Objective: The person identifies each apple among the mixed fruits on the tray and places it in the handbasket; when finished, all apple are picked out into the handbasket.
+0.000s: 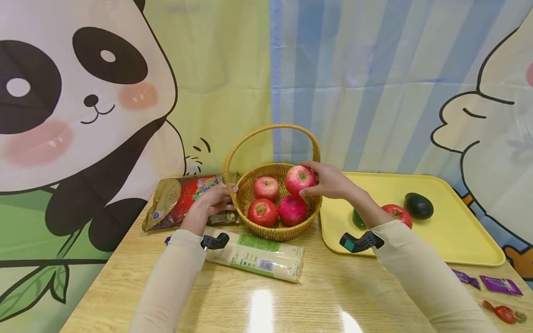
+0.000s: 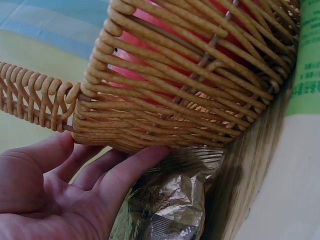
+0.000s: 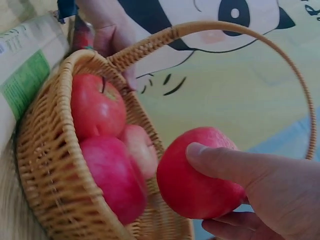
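Note:
A wicker basket (image 1: 266, 233) with a tall arched handle holds several red and pink apples (image 1: 263, 212). My right hand (image 1: 331, 182) grips a pinkish-red apple (image 3: 197, 175) at the basket's right side, thumb across its near face and fingers behind. In the right wrist view this apple hangs over the opening, beside the apples inside. My left hand (image 1: 214, 201) touches the basket's outer left wall by the handle base. Its fingers (image 2: 132, 170) lie fairly straight against the weave in the left wrist view, with a crinkled gold bag (image 2: 170, 200) just below.
A red and gold snack bag (image 1: 179, 199) lies left of the basket, and a long pale package (image 1: 258, 259) in front. On the right, a yellow tray (image 1: 458, 231) carries an avocado (image 1: 418, 206) and a red apple (image 1: 397, 215). Wrapped candies (image 1: 501, 285) lie at the front right.

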Demonstrator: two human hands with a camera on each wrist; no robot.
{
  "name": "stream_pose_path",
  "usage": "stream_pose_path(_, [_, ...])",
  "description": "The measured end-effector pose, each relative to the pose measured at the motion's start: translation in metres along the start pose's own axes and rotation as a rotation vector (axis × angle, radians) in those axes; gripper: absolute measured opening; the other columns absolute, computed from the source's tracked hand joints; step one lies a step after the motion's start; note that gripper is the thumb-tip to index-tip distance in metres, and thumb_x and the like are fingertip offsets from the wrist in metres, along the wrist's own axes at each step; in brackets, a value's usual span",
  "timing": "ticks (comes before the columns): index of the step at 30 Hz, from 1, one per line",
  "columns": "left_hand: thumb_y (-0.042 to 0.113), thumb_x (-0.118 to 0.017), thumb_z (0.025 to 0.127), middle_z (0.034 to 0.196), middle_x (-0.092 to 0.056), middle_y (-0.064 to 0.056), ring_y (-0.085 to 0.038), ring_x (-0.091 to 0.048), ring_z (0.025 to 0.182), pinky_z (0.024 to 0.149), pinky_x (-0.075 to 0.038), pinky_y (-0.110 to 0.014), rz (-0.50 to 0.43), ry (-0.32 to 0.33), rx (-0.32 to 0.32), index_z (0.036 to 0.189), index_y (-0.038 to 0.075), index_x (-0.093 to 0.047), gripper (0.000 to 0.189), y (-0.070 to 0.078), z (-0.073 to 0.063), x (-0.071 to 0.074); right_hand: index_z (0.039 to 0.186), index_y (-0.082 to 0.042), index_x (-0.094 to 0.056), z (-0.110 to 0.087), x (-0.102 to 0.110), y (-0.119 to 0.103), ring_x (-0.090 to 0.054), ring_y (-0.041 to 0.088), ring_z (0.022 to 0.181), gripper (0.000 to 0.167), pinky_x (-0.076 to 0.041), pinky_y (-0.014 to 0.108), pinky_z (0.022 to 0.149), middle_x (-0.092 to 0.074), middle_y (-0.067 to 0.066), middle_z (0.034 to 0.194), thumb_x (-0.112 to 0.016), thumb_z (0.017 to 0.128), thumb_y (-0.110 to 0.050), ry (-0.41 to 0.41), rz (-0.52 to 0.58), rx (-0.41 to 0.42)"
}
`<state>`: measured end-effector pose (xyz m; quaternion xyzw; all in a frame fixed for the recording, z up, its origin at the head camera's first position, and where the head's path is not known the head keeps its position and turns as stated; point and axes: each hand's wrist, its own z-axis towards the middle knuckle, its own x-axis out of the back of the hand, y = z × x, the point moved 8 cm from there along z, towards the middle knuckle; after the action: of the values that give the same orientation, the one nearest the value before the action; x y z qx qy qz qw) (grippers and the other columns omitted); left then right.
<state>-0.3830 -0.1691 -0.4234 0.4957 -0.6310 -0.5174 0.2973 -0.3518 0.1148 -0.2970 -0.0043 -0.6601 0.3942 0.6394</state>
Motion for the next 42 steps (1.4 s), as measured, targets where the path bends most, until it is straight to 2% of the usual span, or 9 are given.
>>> stream_pose_path(8, [0.016,-0.041,0.105,0.153,-0.032,-0.026,-0.04,-0.033,0.141,0.108,-0.039,-0.055,-0.001,0.01,0.014,0.15,-0.002,-0.028,0.05,0.0,0.004,0.0,0.143,-0.003,-0.043,0.024,-0.018,0.005,-0.055,0.036,0.118,0.08,-0.049,0.051,0.099,-0.056,0.018,0.134,-0.081,0.077,-0.027,0.038,-0.058,-0.045])
stream_pose_path(16, [0.016,-0.04,0.106,0.154,-0.03,-0.026,-0.04,-0.032,0.142,0.109,-0.039,-0.055,0.0,-0.012,0.01,0.151,-0.001,-0.026,0.051,0.002,0.003,0.0,0.142,-0.003,-0.043,0.042,-0.03,0.014,-0.055,0.037,0.119,0.079,-0.046,0.051,0.102,-0.056,0.02,0.133,-0.081,0.077,-0.027,0.088,-0.092,-0.078])
stream_pose_path(22, [0.016,-0.042,0.105,0.153,-0.032,-0.025,-0.039,-0.034,0.14,0.107,-0.041,-0.054,-0.002,0.014,0.022,0.151,0.001,-0.027,0.051,0.001,0.002,0.001,0.143,-0.001,-0.041,0.051,-0.04,0.021,-0.054,0.038,0.121,0.08,-0.046,0.051,0.103,-0.054,0.022,0.134,-0.08,0.078,-0.026,0.127,-0.069,-0.111])
stream_pose_path(30, [0.015,-0.04,0.105,0.153,-0.03,-0.026,-0.041,-0.033,0.141,0.109,-0.037,-0.056,-0.007,0.002,0.012,0.152,-0.001,-0.024,0.052,0.0,0.001,0.001,0.143,-0.002,-0.042,0.06,-0.05,0.03,-0.052,0.039,0.124,0.078,-0.042,0.051,0.106,-0.053,0.023,0.136,-0.079,0.079,-0.028,0.161,-0.037,-0.175])
stream_pose_path(38, [0.015,-0.041,0.105,0.152,-0.034,-0.025,-0.039,-0.036,0.14,0.106,-0.043,-0.053,0.0,0.033,0.019,0.151,0.001,-0.028,0.05,0.0,0.002,0.004,0.143,-0.002,-0.041,0.064,-0.056,0.036,-0.051,0.038,0.125,0.079,-0.041,0.049,0.108,-0.053,0.022,0.137,-0.08,0.079,-0.029,0.174,-0.014,-0.215])
stream_pose_path(42, [0.015,-0.04,0.105,0.152,-0.032,-0.027,-0.041,-0.034,0.14,0.104,-0.045,-0.051,0.011,0.022,0.008,0.151,-0.001,-0.027,0.05,0.0,0.001,0.002,0.143,-0.002,-0.04,0.066,-0.059,0.038,-0.05,0.038,0.127,0.08,-0.04,0.048,0.109,-0.051,0.022,0.138,-0.079,0.079,-0.03,0.17,-0.012,-0.229])
